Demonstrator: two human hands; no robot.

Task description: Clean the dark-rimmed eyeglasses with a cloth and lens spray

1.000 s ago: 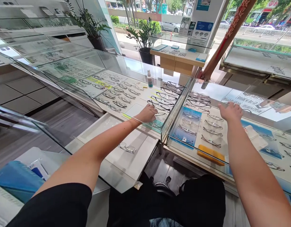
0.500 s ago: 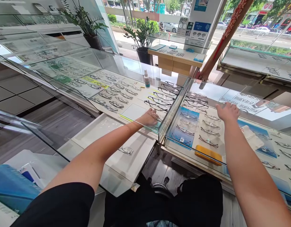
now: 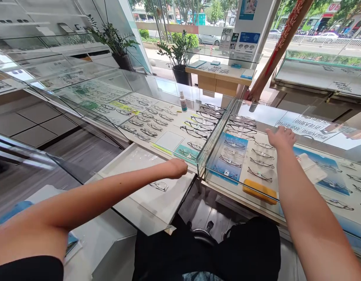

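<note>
My left hand (image 3: pixel 178 168) is bent at the wrist over the pulled-out white drawer (image 3: pixel 145 203), near the front edge of the glass counter. Its fingers are turned down out of sight, so I cannot see whether it holds anything. A pair of eyeglasses (image 3: pixel 159 186) lies in the drawer just below it. Beyond the hand, another pair of eyeglasses (image 3: pixel 187 154) lies on a teal card under the glass. My right hand (image 3: pixel 281 137) rests on the right glass case (image 3: pixel 288 113), thumb and fingers apart, holding nothing.
Rows of eyeglass frames (image 3: pixel 152 121) fill the cases. A spray bottle (image 3: pixel 183 103) stands on the left counter. A yellow glasses case (image 3: pixel 259 191) and a pale cloth (image 3: pixel 311 168) lie by the right arm. Potted plants (image 3: pixel 182 58) stand behind.
My left hand has drawn back toward me from over the teal card to above the drawer, uncovering the card. My right hand stays nearly in place. The view has shifted slightly.
</note>
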